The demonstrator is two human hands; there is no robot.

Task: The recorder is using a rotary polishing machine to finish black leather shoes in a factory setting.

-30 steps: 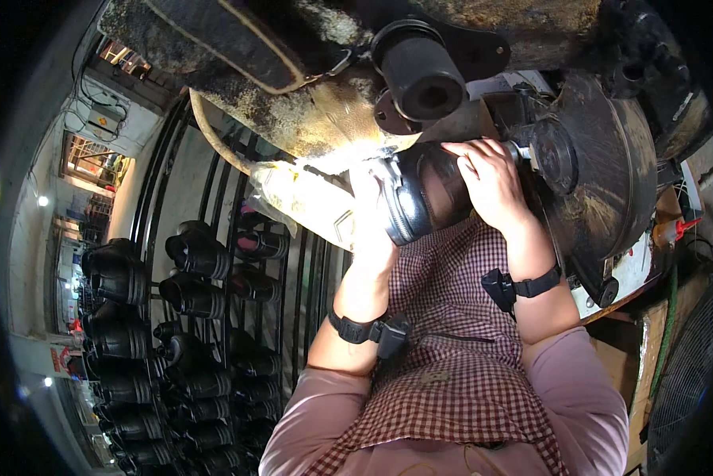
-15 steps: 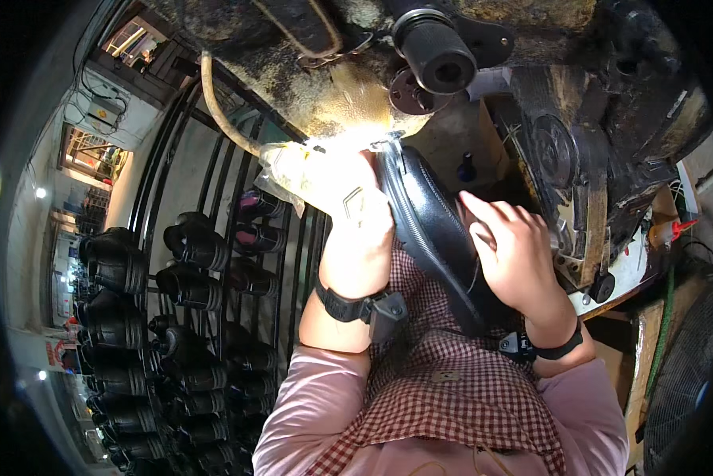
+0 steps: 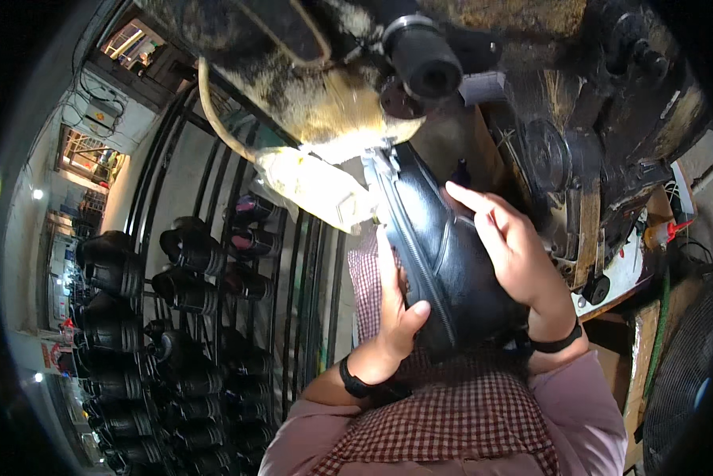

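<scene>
A black leather shoe (image 3: 460,254) with a stitched welt is held at an angle, its front end up against the metal foot (image 3: 382,163) of a large, worn stitching machine (image 3: 345,103). On the shoe's left, along the sole edge, my left hand (image 3: 394,305) grips it with the thumb on the welt side. My right hand (image 3: 519,250) is closed on the upper's right side, index finger stretched toward the machine. A bright lamp wrapped in yellowed plastic (image 3: 313,186) lights the shoe's front from the left.
Racks with several black shoes (image 3: 190,246) stand to the left. A dark knob-like cylinder (image 3: 428,63) juts out above the shoe. At right are a machine belt (image 3: 590,198), a bottle with a red nozzle (image 3: 662,232) and a fan guard (image 3: 682,412).
My left hand has moved down from beside the machine's foot to the shoe's lower left edge. The shoe has turned, showing more of its upper; my right hand has shifted slightly.
</scene>
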